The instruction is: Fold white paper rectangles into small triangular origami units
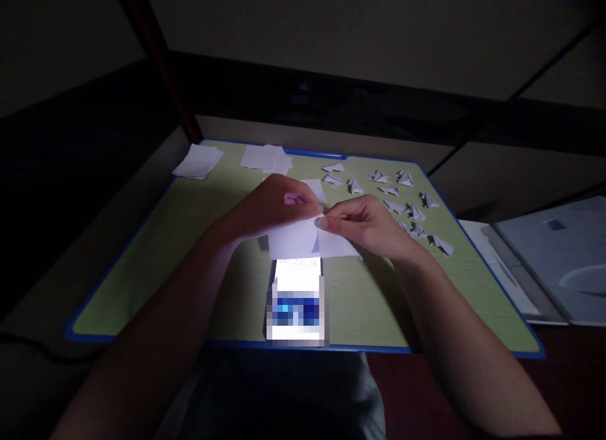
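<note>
A white sheet of paper point(294, 239) is held up above the table, with a crease or overlap running down from its top edge. My left hand point(286, 200) pinches that top edge between thumb and fingers. From the other side my right hand point(360, 222) grips the same edge, its fingertips close to the left ones. Just below the sheet lies a lit phone point(298, 279) showing timer digits, its lower part pixelated. Behind my hands, another piece of white paper point(315, 189) is partly covered.
Several small folded paper pieces point(415, 211) are scattered over the right side of the green, blue-edged table point(189, 238). Paper stacks lie at the far left point(199, 161) and back middle point(265, 157). A pale flat box point(563, 257) sits off the right edge.
</note>
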`<state>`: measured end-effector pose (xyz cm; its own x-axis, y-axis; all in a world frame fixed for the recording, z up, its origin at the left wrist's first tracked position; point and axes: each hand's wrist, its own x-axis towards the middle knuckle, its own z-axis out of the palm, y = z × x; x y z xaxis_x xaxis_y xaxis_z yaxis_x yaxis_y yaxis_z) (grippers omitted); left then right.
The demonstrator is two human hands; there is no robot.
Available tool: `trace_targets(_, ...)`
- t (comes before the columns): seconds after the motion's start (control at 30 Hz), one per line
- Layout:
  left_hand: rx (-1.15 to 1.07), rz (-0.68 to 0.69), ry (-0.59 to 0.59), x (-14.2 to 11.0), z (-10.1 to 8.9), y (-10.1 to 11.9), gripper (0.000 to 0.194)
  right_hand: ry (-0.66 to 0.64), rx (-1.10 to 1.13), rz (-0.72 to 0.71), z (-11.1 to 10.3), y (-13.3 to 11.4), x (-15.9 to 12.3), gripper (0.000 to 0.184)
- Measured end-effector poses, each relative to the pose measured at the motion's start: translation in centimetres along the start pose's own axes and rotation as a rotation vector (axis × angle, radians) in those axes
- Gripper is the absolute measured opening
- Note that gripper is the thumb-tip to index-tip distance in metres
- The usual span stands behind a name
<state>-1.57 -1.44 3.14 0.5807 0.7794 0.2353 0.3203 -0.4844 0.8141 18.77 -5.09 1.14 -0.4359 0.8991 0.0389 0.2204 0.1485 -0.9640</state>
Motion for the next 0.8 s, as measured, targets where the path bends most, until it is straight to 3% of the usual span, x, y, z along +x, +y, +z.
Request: trace_targets(0.8, 0.041, -0.003, -0.055, -0.24, 0.41, 0.50, 0.014, -0.049, 0.020, 0.005, -0.05, -0.30, -0.07, 0.026)
